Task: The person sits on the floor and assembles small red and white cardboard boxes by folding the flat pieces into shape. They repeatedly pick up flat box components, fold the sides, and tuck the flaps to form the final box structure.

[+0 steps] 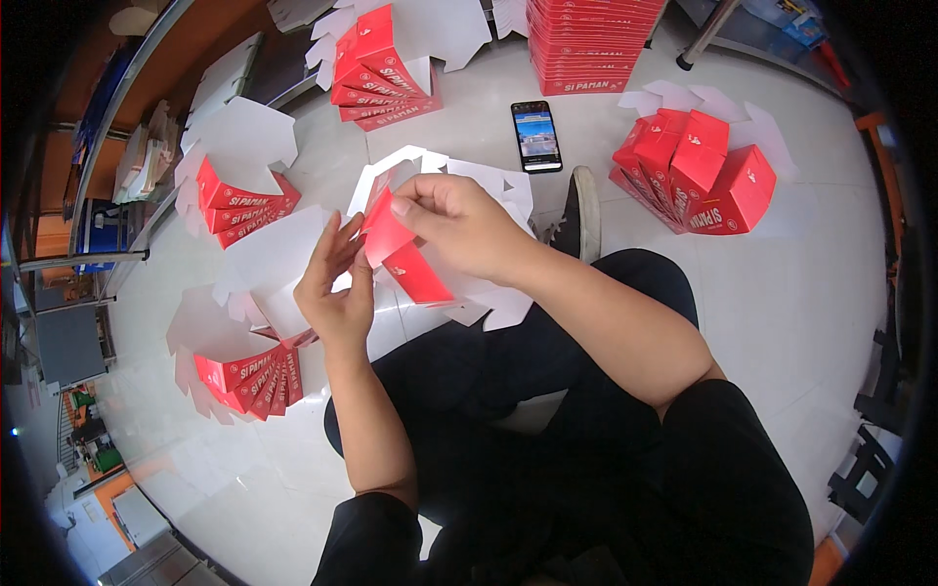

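Note:
In front of my crossed legs I hold a partly folded red and white cardboard box (pixel 418 274). My right hand (pixel 457 217) pinches one of its red panels between thumb and bent fingers. On the opposite side, my left hand (pixel 337 278) has its thumb and fingertips closed on the edge of the same red panel. White inner flaps of the box spread out behind and below my hands. Part of the panel is covered by my fingers.
Nested red boxes with open white flaps stand at the left (pixel 256 383), far left (pixel 249 210), back (pixel 386 83) and right (pixel 699 171). A tall red stack (pixel 586 49) rises at the back. A phone (pixel 536 137) lies on the floor near my shoe (pixel 584 215). Metal shelving (pixel 107 146) borders the left.

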Action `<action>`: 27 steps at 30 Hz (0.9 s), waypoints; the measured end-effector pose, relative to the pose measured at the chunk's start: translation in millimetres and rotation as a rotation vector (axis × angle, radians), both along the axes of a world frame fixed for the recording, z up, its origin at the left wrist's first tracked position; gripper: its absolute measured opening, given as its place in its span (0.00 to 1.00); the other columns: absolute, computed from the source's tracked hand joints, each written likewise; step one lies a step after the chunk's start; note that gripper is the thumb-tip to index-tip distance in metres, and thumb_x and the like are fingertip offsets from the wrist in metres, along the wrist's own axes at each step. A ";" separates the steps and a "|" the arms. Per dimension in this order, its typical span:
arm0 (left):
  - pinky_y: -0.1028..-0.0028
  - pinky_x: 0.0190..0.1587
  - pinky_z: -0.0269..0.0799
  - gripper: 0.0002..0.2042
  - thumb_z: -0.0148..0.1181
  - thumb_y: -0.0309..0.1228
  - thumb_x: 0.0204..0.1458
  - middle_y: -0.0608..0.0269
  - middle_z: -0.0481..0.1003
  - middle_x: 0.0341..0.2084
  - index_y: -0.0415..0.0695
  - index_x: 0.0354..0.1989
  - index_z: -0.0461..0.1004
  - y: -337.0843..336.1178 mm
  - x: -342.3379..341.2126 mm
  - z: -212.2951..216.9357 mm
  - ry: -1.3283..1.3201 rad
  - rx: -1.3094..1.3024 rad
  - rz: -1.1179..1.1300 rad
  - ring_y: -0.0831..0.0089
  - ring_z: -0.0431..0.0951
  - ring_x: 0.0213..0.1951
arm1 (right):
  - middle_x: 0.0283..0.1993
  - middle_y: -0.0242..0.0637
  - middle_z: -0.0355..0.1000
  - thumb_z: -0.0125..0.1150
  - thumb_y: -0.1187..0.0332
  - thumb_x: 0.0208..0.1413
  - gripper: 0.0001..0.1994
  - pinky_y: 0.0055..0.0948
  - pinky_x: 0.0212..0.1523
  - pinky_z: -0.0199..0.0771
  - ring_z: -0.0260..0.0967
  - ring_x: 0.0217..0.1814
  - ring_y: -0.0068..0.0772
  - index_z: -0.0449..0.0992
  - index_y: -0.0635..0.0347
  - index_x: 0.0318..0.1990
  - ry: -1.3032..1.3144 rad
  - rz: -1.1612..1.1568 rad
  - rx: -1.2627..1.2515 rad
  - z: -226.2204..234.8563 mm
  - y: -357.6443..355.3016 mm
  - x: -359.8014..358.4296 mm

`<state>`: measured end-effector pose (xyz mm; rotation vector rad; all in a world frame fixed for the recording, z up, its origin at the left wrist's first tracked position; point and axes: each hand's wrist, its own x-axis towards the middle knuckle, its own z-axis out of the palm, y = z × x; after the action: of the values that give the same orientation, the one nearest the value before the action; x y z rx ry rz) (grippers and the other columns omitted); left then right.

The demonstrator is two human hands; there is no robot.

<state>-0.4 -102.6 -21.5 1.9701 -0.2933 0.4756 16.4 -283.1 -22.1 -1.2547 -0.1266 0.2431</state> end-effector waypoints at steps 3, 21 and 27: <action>0.69 0.52 0.78 0.25 0.60 0.13 0.54 0.42 0.79 0.48 0.31 0.63 0.67 10.6 -1.0 -10.9 0.086 0.006 -0.010 0.63 0.83 0.47 | 0.42 0.41 0.77 0.60 0.61 0.65 0.15 0.30 0.48 0.74 0.75 0.46 0.27 0.76 0.68 0.46 0.144 0.062 0.099 11.3 -0.1 -1.3; 0.64 0.50 0.83 0.31 0.72 0.18 0.47 0.40 0.76 0.51 0.28 0.62 0.67 -20.5 -9.5 1.9 0.277 -0.171 0.018 0.58 0.79 0.53 | 0.40 0.43 0.79 0.53 0.72 0.67 0.10 0.26 0.42 0.74 0.76 0.40 0.26 0.68 0.67 0.52 0.041 -0.166 0.136 -3.9 2.2 4.8; 0.68 0.49 0.80 0.29 0.69 0.17 0.48 0.42 0.77 0.51 0.26 0.61 0.68 -21.5 -13.5 7.0 0.278 -0.224 -0.001 0.63 0.79 0.51 | 0.47 0.40 0.76 0.51 0.73 0.69 0.12 0.25 0.49 0.74 0.73 0.48 0.23 0.67 0.65 0.56 -0.024 0.018 0.266 5.6 0.9 1.9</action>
<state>-13.9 -124.1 -14.4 1.7890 -0.0615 0.2185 18.3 -282.2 -16.5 -0.9922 -0.1847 0.2190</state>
